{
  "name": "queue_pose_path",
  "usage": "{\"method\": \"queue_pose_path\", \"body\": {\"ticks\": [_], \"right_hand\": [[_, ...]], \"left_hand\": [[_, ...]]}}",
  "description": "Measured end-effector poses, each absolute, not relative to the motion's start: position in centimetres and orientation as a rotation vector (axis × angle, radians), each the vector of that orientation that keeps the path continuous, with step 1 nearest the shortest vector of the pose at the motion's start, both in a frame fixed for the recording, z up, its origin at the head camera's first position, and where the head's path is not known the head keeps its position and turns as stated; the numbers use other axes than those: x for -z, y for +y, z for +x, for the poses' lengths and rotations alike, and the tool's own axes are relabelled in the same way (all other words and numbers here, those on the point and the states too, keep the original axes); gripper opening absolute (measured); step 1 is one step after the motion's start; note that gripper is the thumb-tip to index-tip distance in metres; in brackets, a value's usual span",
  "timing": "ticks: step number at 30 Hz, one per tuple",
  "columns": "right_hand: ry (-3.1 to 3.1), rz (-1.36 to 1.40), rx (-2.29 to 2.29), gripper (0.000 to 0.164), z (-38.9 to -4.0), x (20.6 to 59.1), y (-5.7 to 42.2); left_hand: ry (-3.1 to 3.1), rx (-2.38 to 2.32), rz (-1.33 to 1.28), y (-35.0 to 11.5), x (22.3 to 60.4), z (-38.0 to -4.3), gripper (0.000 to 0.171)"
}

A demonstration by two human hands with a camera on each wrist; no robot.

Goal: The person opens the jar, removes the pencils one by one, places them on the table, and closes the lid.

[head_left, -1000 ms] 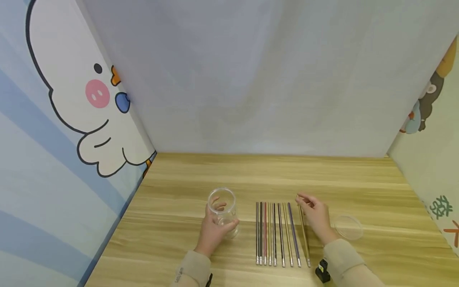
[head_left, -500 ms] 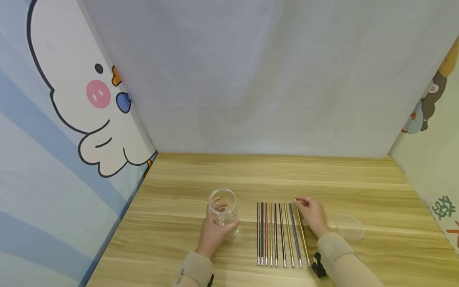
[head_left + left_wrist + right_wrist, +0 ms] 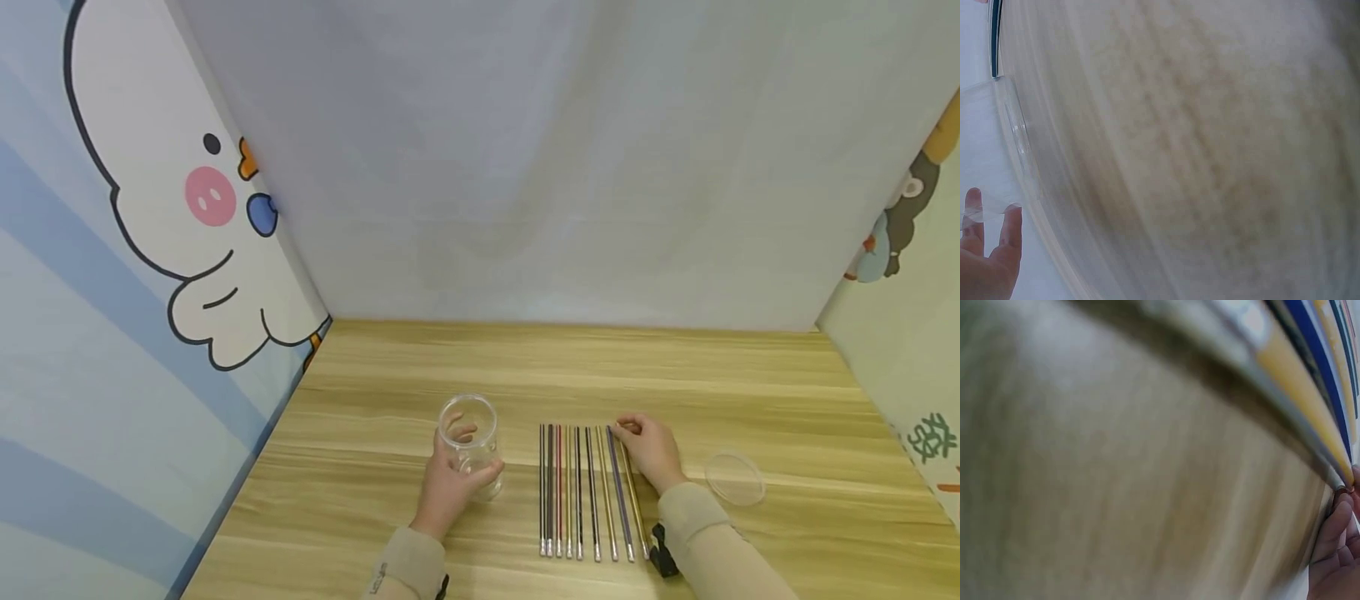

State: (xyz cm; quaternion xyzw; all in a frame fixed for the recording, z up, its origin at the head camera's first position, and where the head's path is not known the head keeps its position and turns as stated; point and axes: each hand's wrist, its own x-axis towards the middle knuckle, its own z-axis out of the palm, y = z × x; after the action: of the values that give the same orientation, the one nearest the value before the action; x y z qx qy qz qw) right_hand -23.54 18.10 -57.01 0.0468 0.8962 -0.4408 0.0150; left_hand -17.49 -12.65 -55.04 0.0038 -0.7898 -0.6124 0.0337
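Note:
In the head view my left hand [image 3: 448,492] grips a clear, see-through jar [image 3: 482,454], its open mouth facing up. Thumb and fingers wrap round its side; the left wrist view shows fingertips on the jar [image 3: 985,137]. To the right, pencils with pale eraser ends lie side by side, the erasers toward me. My right hand [image 3: 652,452] pinches the far end of the gold pencil [image 3: 636,504] at the row's right end. A purple pencil [image 3: 621,500] lies beside it. In the right wrist view, fingertips meet at the tip of the gold pencil [image 3: 1300,387].
A clear round lid [image 3: 735,481] lies flat to the right of my right hand. The wooden table [image 3: 420,358] ends at a pale curtain [image 3: 525,208] behind, with printed cloth walls at left and right.
My right hand has moved left and slightly nearer, bringing the gold pencil's far end closer to the purple one. The left hand keeps its grip on the jar.

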Motion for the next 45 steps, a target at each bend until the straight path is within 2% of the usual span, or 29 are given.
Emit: {"method": "queue_pose_path", "body": {"ticks": [9,24,33,45], "right_hand": [[2.826,0.097,1.288,0.033,-23.7,57.2,18.4],[2.68,0.175,1.484,0.035,-23.6,56.5,18.5],[2.756,0.162,1.436,0.036,-22.8,54.9,18.6],[2.742,0.249,1.599,0.056,-20.0,51.7,20.0]], "left_hand": [[-2.429,1.894,0.002,-12.5,55.0,-17.5,0.088],[-2.422,1.883,0.01,-12.4,54.8,-17.7,0.089],[-2.431,1.889,0.037,-12.6,54.9,-17.4,0.092],[-2.435,1.859,0.001,-12.5,54.8,-17.5,0.091]]}}
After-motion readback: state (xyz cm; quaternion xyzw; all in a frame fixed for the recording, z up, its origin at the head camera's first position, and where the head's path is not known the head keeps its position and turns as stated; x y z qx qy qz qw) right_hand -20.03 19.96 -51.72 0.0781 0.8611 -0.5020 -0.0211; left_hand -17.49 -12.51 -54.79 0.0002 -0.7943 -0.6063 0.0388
